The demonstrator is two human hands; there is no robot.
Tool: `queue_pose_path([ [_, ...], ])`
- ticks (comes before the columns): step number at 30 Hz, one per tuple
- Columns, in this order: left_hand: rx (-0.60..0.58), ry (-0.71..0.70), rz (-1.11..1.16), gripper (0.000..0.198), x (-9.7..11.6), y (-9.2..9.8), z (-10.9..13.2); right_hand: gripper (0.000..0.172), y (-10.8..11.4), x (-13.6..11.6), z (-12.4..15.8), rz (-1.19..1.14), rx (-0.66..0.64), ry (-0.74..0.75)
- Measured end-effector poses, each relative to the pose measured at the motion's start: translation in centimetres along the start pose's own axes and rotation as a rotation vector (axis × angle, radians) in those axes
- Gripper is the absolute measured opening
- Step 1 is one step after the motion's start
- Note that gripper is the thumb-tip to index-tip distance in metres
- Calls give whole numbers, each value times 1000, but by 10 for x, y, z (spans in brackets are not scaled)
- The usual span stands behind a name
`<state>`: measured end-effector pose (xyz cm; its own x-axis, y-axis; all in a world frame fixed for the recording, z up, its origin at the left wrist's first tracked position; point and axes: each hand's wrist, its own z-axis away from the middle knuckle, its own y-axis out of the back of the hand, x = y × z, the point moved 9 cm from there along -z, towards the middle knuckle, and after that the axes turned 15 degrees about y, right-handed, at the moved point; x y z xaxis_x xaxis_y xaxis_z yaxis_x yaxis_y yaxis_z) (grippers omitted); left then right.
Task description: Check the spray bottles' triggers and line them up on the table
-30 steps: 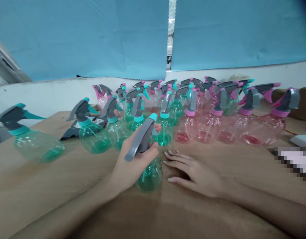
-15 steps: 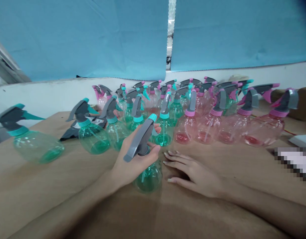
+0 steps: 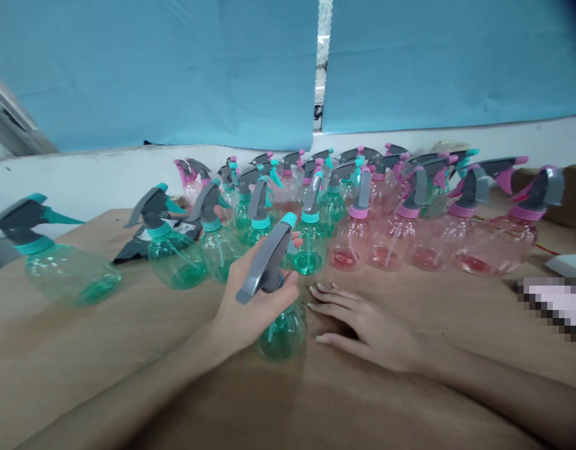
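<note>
My left hand is wrapped round the neck of a teal spray bottle that stands upright on the brown table; its grey trigger head sticks up over my knuckles. My right hand lies flat on the table just right of that bottle, fingers stretched out, holding nothing.
Behind my hands stand several teal spray bottles at left and centre and several pink ones at right. One teal bottle sits apart at far left. A dark packet lies behind them. A blue curtain hangs at the back.
The held bottle and my left hand have shifted only slightly, tilting a little. My right hand has stayed still.
</note>
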<state>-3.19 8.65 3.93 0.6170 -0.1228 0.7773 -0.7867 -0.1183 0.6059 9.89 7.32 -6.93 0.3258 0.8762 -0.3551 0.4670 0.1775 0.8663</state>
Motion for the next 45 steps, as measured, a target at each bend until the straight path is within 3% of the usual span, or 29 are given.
queue_pose_path([
  [8,8,-49,-11,37,7,1,0,53,0,0,0,-2,8,-3],
  [20,-30,-146,53,18,19,7,4,53,0,0,0,-2,0,-5],
  [30,-36,5,19,36,0,-1,2,53,0,1,0,-2,7,-5],
  [35,-51,-7,50,42,-1,-3,3,54,-1,1,1,3,-5,1],
  [45,-87,14,36,37,-3,-6,2,53,0,0,0,10,-10,-4],
])
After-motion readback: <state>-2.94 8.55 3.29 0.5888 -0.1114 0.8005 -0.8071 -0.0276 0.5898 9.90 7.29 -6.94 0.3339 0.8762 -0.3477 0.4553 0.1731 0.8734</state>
